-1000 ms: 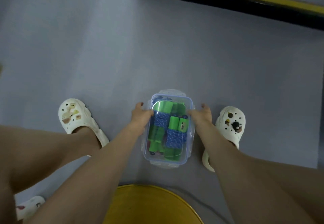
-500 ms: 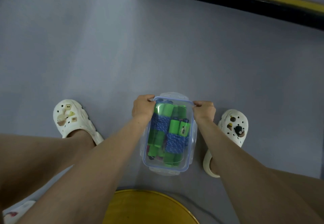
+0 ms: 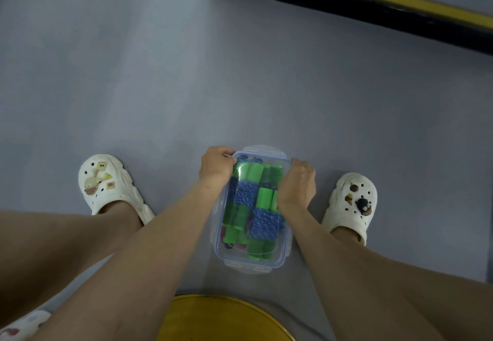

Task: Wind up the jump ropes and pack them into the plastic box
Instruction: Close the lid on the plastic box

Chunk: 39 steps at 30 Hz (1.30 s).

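Note:
A clear plastic box [image 3: 280,262] with a blue-rimmed lid sits on the grey floor between my feet. Inside lie wound jump ropes [image 3: 246,193] with green handles and blue cord. My left hand [image 3: 216,165] curls over the lid's far left corner. Over the lid's right side my right hand [image 3: 296,183] presses down, its fingers at the far right corner. White side clips show at the box's near and far ends.
My white clogs stand on either side, the left one [image 3: 106,183] and the right one [image 3: 352,201]. A round yellow stool [image 3: 224,319] lies at the bottom edge. A black and yellow step [image 3: 373,1] runs along the far right.
Both hands slid from the box's sides up to the lid's far corners, and the right hand then came inward onto the lid. The box stayed in place.

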{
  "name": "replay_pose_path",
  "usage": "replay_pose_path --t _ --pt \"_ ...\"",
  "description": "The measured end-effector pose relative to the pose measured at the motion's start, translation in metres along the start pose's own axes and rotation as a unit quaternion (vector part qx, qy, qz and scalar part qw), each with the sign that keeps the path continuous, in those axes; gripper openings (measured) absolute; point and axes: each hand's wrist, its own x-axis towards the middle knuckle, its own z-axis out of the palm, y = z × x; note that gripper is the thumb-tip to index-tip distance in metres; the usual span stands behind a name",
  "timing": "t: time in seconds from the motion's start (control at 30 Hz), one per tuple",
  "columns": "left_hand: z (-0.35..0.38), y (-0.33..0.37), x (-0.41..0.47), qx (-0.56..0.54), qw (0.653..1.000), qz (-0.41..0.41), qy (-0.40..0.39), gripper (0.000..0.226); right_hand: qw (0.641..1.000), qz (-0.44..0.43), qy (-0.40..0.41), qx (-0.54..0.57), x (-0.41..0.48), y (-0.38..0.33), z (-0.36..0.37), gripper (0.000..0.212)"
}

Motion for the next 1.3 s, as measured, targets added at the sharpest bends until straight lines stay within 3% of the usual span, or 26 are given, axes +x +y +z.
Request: replay_pose_path --t 0.07,0.17,0.23,0.33,0.4,0.47,0.5,0.57,0.77,1.07,1.13,1.3 --pt "0.000 0.000 0.000 0.011 1.000 0.000 0.000 0.022 0.999 -0.017 -0.044 -0.025 -0.012 -0.002 0.006 0.052" --pt "0.001 0.003 0.001 0.038 0.999 0.000 -0.001 0.021 0.990 -0.008 -0.134 -0.031 -0.022 -0.005 0.010 0.105" --pt "0.000 0.003 0.001 0.044 0.999 0.000 -0.003 0.021 0.986 -0.009 -0.159 -0.045 -0.022 -0.008 0.011 0.120" --pt "0.001 0.004 -0.005 0.140 0.987 0.071 0.025 0.026 0.985 -0.003 -0.160 -0.062 -0.021 -0.014 0.011 0.121" --pt "0.003 0.009 -0.010 0.268 0.936 0.219 0.064 0.030 0.984 -0.002 -0.160 -0.071 -0.023 -0.018 0.011 0.120" --pt "0.010 0.017 -0.013 0.350 0.866 0.357 0.023 0.027 0.983 -0.002 -0.163 -0.079 -0.023 -0.018 0.011 0.119" --pt "0.015 0.021 -0.013 0.374 0.842 0.388 -0.009 0.026 0.983 -0.001 -0.165 -0.084 -0.022 -0.017 0.011 0.119" --pt "0.024 0.022 -0.006 0.376 0.837 0.396 -0.032 0.024 0.982 0.000 -0.164 -0.091 -0.021 -0.016 0.013 0.118" --pt "0.027 0.019 0.008 0.250 0.918 0.305 -0.049 0.022 0.981 -0.001 -0.165 -0.103 -0.020 -0.019 0.016 0.119" --pt "0.024 0.022 0.016 0.182 0.947 0.235 -0.119 0.015 0.981 0.004 -0.165 -0.103 -0.020 -0.019 0.017 0.119" --pt "0.023 0.026 0.016 0.222 0.934 0.253 -0.124 0.016 0.981 0.002 -0.166 -0.101 -0.020 -0.019 0.018 0.119" --pt "0.037 0.036 0.000 0.358 0.850 0.371 -0.113 0.023 0.983 0.008 -0.164 -0.082 -0.020 -0.018 0.018 0.121"
